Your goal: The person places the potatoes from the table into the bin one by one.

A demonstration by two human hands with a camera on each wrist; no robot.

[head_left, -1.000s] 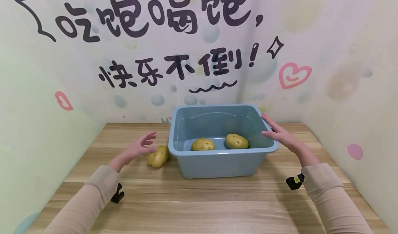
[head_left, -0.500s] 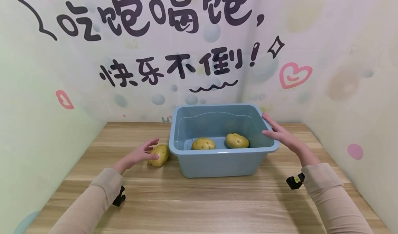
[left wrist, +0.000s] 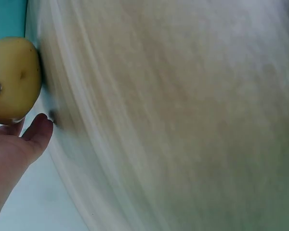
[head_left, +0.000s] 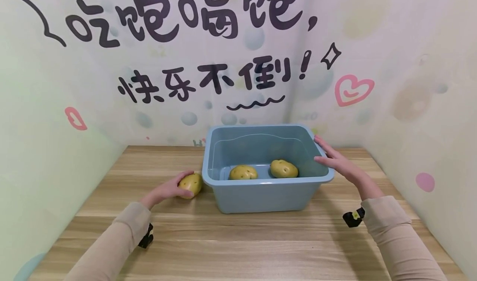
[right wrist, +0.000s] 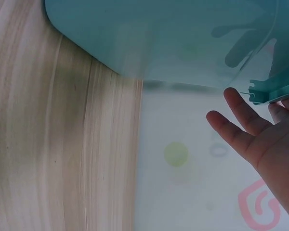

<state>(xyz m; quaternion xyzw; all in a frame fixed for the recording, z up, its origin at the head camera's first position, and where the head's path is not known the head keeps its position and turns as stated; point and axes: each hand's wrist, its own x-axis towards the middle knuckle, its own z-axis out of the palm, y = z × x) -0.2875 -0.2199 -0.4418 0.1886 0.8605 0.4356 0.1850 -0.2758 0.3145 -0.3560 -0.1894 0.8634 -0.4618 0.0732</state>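
Observation:
In the head view my left hand point(head_left: 172, 187) has thumb and fingers around a yellow potato point(head_left: 191, 185) on the table, just left of a blue plastic bin point(head_left: 262, 198). The left wrist view shows this potato point(left wrist: 14, 79) close up, with the hand point(left wrist: 12, 149) against its lower side; some fingers are hidden behind it. Two more potatoes lie inside the bin, one on the left point(head_left: 243, 172) and one on the right point(head_left: 284, 169). My right hand point(head_left: 339, 163) rests on the bin's right rim, its fingers fairly straight; the right wrist view has them point(right wrist: 241, 115) beside the outer wall.
The wood-grain table point(head_left: 238, 248) extends in front of the bin. Behind it stands a pale wall point(head_left: 167, 123) with dark lettering and pink hearts, close to the bin's back. Similar pale walls border the table left and right. A black wrist camera point(head_left: 353, 219) hangs below each sleeve.
My left hand has moved down and slightly right from above the potato, and its thumb and fingers now lie around it. The right hand and the bin have stayed in place.

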